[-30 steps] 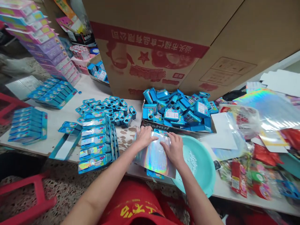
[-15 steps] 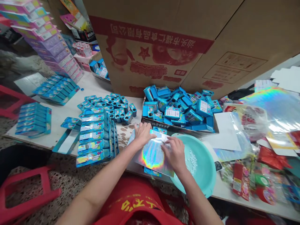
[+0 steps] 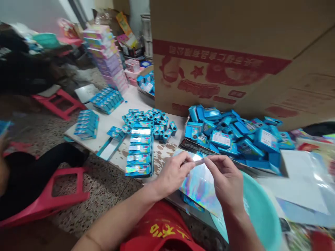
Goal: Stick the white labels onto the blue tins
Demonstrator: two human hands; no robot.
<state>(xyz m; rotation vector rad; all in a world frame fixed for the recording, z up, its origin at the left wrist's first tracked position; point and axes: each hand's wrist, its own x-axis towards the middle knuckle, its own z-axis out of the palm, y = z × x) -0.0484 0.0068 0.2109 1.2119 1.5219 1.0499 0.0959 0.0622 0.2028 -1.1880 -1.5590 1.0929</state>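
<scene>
A shiny rainbow sheet [image 3: 201, 190] lies on top of blue boxes near the table's front edge. Above its upper part, my left hand [image 3: 175, 172] and my right hand [image 3: 227, 177] meet fingertip to fingertip. Both are closed in a pinch on a small thin strip [image 3: 200, 161], too blurred to name exactly. Left of my hands stands a row of blue printed boxes [image 3: 139, 158] packed side by side. Directly beyond them, an open carton [image 3: 196, 145] is heaped with loose small blue boxes [image 3: 221, 138].
A turquoise basin [image 3: 267, 202] sits at right, partly behind my right forearm. Large cardboard boxes [image 3: 209, 31] wall off the back. More blue boxes [image 3: 86, 124] stand at the table's left end. A seated person's leg [image 3: 52, 174] and a red stool [image 3: 70, 184] are at left.
The view has swung left. My hands have lifted off the rainbow sheet and come together, fingertips pinched over it. A person at the left has come into view.
</scene>
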